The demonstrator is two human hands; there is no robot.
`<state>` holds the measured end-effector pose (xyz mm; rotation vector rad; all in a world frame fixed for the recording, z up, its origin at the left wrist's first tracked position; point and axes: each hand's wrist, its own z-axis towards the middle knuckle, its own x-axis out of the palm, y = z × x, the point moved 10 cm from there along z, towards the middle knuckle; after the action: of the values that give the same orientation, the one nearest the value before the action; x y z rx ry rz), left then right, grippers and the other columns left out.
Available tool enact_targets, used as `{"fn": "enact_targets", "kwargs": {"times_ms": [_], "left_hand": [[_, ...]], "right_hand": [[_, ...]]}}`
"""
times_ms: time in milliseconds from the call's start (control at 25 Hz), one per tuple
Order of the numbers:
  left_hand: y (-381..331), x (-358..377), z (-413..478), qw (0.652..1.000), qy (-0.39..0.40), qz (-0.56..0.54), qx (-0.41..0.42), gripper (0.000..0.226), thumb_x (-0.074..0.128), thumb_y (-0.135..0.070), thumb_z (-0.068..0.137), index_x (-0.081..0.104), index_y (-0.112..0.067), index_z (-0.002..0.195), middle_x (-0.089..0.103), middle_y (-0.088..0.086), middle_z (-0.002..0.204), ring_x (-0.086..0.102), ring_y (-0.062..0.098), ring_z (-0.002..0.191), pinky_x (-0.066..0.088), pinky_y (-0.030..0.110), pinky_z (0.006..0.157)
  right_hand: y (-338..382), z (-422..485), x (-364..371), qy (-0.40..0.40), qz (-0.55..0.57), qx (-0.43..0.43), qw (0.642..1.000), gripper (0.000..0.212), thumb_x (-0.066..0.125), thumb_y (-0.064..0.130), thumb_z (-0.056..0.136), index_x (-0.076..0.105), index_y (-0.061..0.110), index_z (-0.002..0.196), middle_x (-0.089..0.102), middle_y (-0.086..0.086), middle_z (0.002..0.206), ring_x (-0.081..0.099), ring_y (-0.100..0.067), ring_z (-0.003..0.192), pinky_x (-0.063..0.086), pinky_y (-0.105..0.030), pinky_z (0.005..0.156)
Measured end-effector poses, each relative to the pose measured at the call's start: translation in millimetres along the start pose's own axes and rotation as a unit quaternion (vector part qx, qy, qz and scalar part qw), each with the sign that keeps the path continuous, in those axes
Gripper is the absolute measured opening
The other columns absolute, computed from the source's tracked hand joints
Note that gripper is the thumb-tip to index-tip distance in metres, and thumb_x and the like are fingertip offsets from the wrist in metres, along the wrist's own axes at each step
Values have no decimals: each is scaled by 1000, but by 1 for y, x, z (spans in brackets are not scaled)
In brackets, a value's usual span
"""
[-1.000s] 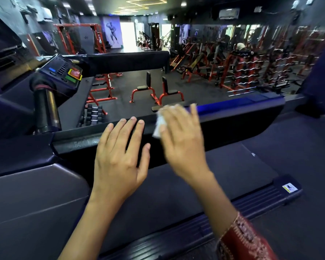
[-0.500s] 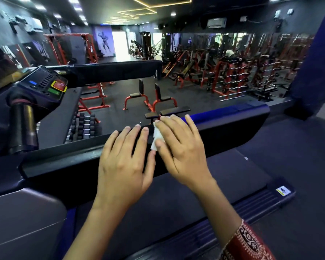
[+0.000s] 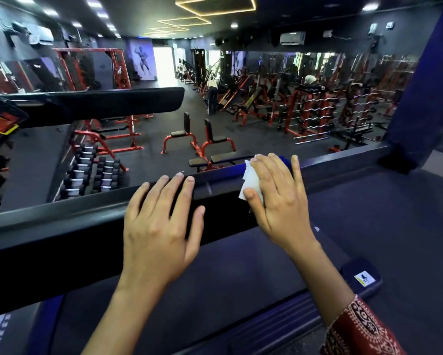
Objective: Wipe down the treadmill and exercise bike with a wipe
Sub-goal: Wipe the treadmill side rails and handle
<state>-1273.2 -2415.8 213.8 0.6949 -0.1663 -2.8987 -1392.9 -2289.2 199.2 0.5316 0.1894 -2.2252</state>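
Observation:
A black treadmill side rail [image 3: 61,226] runs across the view, with the dark belt deck [image 3: 241,278] below it. My left hand [image 3: 161,226] lies flat on the rail, fingers straight. To its right, my right hand [image 3: 279,196] presses a white wipe [image 3: 251,180] against the rail's top edge with straight fingers. Most of the wipe is hidden under the palm. The treadmill console [image 3: 0,124] with coloured buttons shows at the far left edge.
A second padded handrail [image 3: 100,103] stretches above on the left. Behind the rail lie a dumbbell rack [image 3: 92,172], red benches [image 3: 197,142] and weight machines [image 3: 317,111]. A blue pillar [image 3: 425,85] stands at right. A person's figure [image 3: 211,96] is far back.
My right hand has slid the wipe to the right along the rail, away from my left hand. The view has shifted right, so the console sits nearer the left edge.

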Motion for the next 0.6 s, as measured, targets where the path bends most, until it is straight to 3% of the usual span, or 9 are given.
{"fn": "enact_targets", "kwargs": {"times_ms": [160, 240, 400, 480, 560, 600], "left_hand": [[-26, 14, 10, 1000, 6, -5, -5, 41, 51, -26, 92, 63, 1, 121, 63, 18, 121, 60, 34, 112, 36, 45, 102], [-31, 18, 11, 1000, 5, -5, -3, 41, 50, -25, 92, 61, 1, 122, 62, 18, 122, 59, 33, 114, 37, 45, 103], [-30, 18, 8, 1000, -6, -13, -3, 41, 48, -24, 94, 60, 0, 124, 61, 16, 125, 52, 27, 119, 33, 41, 106], [-29, 17, 8, 1000, -7, -23, -5, 41, 48, -25, 94, 61, -1, 124, 62, 15, 125, 52, 26, 119, 32, 40, 107], [-28, 17, 8, 999, -12, -34, -16, 40, 49, -25, 93, 62, -1, 123, 62, 13, 124, 54, 27, 118, 33, 39, 107], [-28, 18, 8, 999, -15, -38, -22, 40, 49, -25, 93, 62, -1, 122, 62, 13, 124, 55, 27, 117, 33, 40, 106]], "right_hand": [[-36, -7, -6, -30, 57, 96, 993, 51, 27, 34, 103, 54, -2, 128, 53, -16, 135, 40, -31, 133, 9, -43, 120], [-21, -4, -4, -39, 85, 125, 988, 49, 27, 29, 102, 57, -2, 125, 54, -16, 133, 42, -33, 131, 6, -43, 119], [34, 3, 0, -13, 72, -50, 996, 48, 29, 29, 103, 62, 0, 122, 60, -16, 127, 52, -31, 122, 22, -43, 116], [-13, 6, -4, -25, 38, 23, 999, 50, 26, 31, 104, 63, 1, 120, 62, -15, 121, 54, -31, 117, 23, -43, 115], [-60, -1, -9, -38, 49, 150, 987, 47, 25, 27, 103, 62, 2, 119, 62, -12, 118, 53, -30, 119, 14, -40, 119], [-61, -4, -10, -45, 52, 174, 982, 46, 26, 25, 102, 61, 2, 120, 61, -12, 120, 51, -30, 122, 10, -39, 120]]}}
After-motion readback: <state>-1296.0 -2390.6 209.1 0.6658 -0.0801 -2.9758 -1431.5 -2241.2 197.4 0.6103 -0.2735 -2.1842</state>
